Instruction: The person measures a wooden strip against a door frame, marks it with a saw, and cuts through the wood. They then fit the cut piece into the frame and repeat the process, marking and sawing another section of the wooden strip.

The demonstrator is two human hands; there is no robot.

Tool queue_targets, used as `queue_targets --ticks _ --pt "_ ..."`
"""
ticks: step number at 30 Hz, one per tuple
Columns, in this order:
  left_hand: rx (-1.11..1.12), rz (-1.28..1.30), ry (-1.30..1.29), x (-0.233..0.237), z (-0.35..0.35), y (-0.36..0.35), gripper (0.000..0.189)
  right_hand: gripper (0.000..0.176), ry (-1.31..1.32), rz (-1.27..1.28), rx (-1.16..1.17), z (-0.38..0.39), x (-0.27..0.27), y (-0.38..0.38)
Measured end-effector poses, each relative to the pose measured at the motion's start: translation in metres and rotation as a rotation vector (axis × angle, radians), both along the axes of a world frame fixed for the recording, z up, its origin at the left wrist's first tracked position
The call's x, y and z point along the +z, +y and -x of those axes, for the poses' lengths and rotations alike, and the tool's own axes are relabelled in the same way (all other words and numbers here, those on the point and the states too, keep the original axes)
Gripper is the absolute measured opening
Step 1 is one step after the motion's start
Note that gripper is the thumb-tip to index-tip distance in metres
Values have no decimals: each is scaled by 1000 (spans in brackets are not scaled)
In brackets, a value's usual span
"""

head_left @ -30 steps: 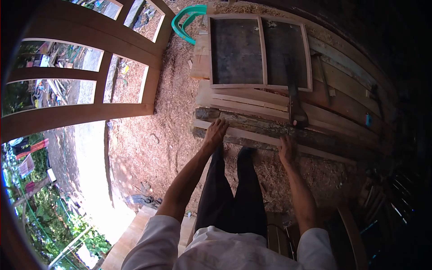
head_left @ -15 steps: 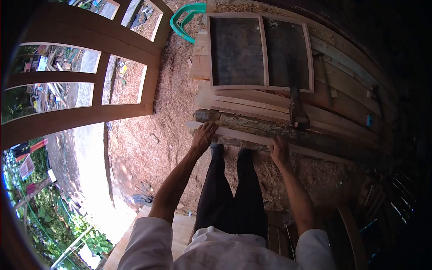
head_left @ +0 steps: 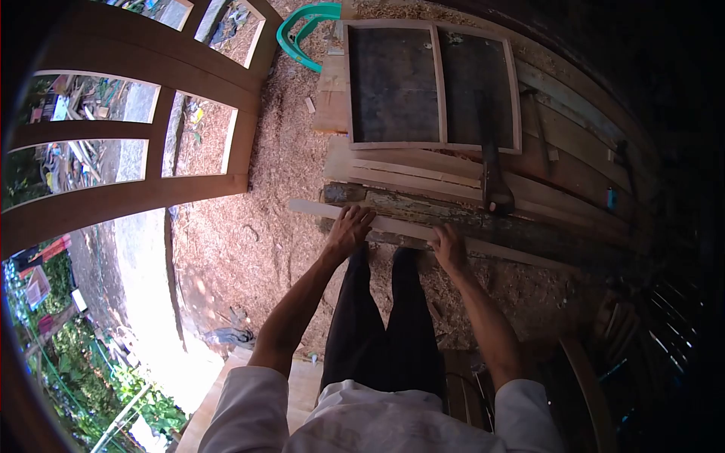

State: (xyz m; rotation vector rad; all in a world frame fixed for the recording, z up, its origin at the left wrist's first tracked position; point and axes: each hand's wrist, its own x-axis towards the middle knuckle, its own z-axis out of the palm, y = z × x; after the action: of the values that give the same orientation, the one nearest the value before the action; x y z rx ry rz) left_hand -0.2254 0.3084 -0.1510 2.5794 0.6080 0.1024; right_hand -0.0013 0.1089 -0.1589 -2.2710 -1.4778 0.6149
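Note:
A long, pale wooden strip lies slanted along the near edge of the bench, its left end sticking out past the timber. My left hand is wrapped over the strip near that end, fingers curled across the top. Farther right, my right hand grips the same strip, with the fingertips partly hidden. Just beyond both hands runs a rough, weathered beam. A handsaw rests on the boards past my right hand, its handle end toward me.
A dark panel with a wooden frame lies on the bench. Right of it are a hammer and a small blue object. A door-like wooden frame stands at left. A green plastic piece sits behind. Wood shavings cover the ground.
The strip has slid left, so more of it extends beyond my left hand. My right hand has moved left, and the two hands are now closer together.

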Motion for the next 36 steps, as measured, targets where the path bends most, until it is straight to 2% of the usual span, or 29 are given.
queue_targets --ticks 2,4,7,9,11,14,15,17,21,23,26,28,32,36 --pt "-31 -13 -26 -5 -4 -4 39 40 39 19 2 32 -2 31" --pt "-31 -15 -21 -4 -4 -4 36 47 164 -171 20 62 -6 64" --pt "-21 37 22 -4 13 14 34 53 70 -96 23 85 15 92" --pt "120 66 -15 2 28 28 35 55 66 -76 21 81 15 81" --pt "139 66 -35 6 49 43 39 44 -102 41 39 66 0 50" --pt "293 124 -116 -8 79 63 46 45 -108 12 39 44 0 26" --pt "290 86 -121 -13 87 68 44 45 -114 17 41 42 -5 27" --pt "260 56 -26 -9 92 77 45 41 90 67 -79 48 -23 31" --pt "255 4 39 -1 110 95 45 40 40 64 -15 68 -14 57" --pt "207 -24 33 9 115 102 43 40 71 -25 48 84 -8 80" --pt "169 -34 66 -2 117 106 42 42 105 -159 134 114 -3 120" --pt "175 -4 65 -6 118 113 41 44 62 -149 107 126 -8 132" --pt "122 -13 -11 -10 116 123 39 43 25 -46 50 124 -1 124" --pt "86 59 -25 -13 113 119 40 41 -33 -75 8 106 -2 99"
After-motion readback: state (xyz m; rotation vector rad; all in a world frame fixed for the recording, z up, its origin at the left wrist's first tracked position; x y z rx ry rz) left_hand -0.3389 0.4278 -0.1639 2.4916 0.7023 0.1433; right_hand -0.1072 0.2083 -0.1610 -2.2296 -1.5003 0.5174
